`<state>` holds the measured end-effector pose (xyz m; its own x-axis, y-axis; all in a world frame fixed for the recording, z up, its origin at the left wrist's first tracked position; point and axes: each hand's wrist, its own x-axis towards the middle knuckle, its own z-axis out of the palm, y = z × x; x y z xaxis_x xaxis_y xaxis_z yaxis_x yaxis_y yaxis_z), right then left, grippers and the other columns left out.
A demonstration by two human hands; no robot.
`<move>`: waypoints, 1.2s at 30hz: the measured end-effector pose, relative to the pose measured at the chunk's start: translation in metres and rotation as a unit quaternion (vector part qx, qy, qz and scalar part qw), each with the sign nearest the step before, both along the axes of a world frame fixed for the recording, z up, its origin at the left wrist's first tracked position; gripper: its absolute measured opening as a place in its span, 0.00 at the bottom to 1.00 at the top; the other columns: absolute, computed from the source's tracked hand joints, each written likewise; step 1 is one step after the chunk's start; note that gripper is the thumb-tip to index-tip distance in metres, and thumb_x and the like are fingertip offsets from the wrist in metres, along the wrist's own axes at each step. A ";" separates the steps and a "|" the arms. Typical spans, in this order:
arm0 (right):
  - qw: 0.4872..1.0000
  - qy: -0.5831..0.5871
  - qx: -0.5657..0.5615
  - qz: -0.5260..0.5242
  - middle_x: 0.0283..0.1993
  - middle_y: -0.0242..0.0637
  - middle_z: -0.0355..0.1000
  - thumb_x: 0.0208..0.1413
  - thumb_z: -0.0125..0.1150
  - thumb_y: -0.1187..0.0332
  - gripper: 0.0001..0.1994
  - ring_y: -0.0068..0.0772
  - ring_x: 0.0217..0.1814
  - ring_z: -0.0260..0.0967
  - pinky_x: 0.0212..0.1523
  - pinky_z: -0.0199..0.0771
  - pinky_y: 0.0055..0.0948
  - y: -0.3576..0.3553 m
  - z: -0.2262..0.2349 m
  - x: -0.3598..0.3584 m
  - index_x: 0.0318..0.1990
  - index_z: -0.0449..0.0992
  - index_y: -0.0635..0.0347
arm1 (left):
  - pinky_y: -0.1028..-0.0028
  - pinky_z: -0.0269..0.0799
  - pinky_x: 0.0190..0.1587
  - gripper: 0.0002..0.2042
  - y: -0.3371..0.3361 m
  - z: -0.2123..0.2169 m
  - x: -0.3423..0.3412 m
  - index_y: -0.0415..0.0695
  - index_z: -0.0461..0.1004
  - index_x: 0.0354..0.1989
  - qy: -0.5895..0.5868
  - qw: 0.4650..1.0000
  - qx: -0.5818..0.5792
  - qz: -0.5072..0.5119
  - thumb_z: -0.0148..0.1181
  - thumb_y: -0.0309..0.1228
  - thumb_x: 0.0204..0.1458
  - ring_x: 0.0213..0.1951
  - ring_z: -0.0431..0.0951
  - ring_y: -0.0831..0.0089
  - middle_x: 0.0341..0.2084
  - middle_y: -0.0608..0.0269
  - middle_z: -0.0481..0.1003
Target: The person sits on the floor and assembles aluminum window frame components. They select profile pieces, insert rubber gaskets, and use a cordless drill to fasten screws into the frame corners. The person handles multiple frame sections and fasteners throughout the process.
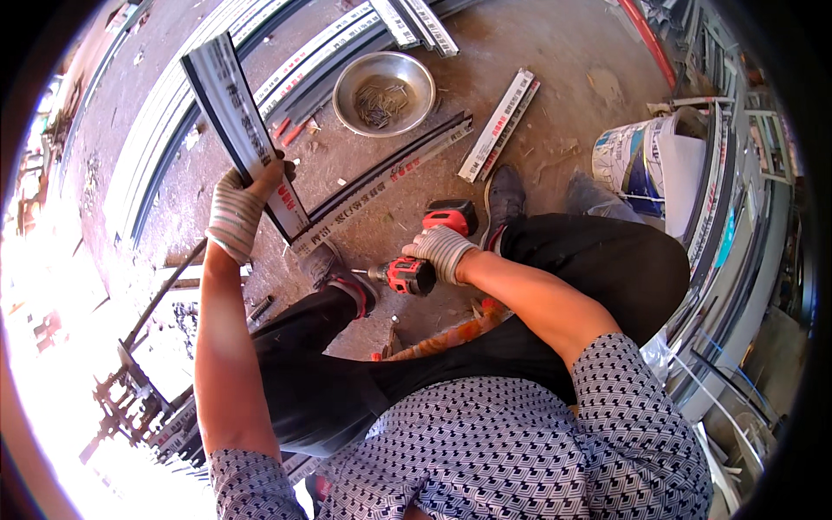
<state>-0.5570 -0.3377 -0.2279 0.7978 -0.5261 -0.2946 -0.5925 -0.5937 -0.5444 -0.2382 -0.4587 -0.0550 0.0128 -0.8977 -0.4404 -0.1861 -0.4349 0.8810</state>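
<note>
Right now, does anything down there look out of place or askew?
Mostly ordinary workshop clutter. Short profile offcuts lie loose on the concrete floor beside the metal bowl of screws. Nothing looks spilled or broken.

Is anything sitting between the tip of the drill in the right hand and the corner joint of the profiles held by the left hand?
Nothing visible. The drill in the right hand points toward the joint of the profiles gripped by the left hand, with only a shoe just below that line.
</note>
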 end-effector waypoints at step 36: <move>0.969 0.074 -0.039 -0.232 0.37 0.44 0.80 0.61 0.57 0.59 0.10 0.53 0.43 0.79 0.44 0.78 0.50 -0.037 0.115 -0.090 0.37 0.79 0.54 | 0.73 0.75 0.41 0.12 0.053 -0.045 0.135 0.43 0.84 0.45 -0.215 0.951 0.054 -0.216 0.72 0.34 0.56 0.36 0.78 0.80 0.35 0.72 0.82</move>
<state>-0.6474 -0.3748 -0.1131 0.4218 -0.8437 -0.3322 -0.8737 -0.2802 -0.3976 -0.1037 -0.4055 -0.1005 -0.1462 -0.8099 -0.5681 -0.7006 -0.3206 0.6375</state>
